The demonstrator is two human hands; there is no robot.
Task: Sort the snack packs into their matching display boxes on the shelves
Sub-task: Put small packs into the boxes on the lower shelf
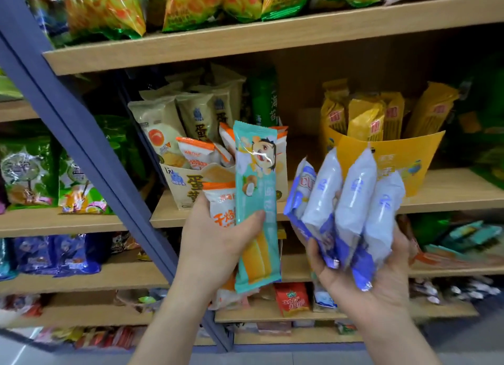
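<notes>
Left hand (218, 244) and right hand (381, 274) raised side by side, fingers curled round snack packs (353, 201).

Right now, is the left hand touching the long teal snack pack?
Touching. The head view shows the left hand gripping the teal snack pack, with its thumb pressed across the front of the wrapper.

The top edge cuts off the yellow-green bags (191, 2) in the upper frame. At centre, the teal pack (256, 201) covers part of the beige display box (191, 184), and the left hand (215, 244) hides the lower part of the white-and-orange pack (221, 206). The blue-and-white packs (351, 201) at centre right are smeared, with unreadable print, and they hide most of the right hand (381, 277)'s fingers. The small packs (90, 337) at lower left are too blurred to identify.
</notes>
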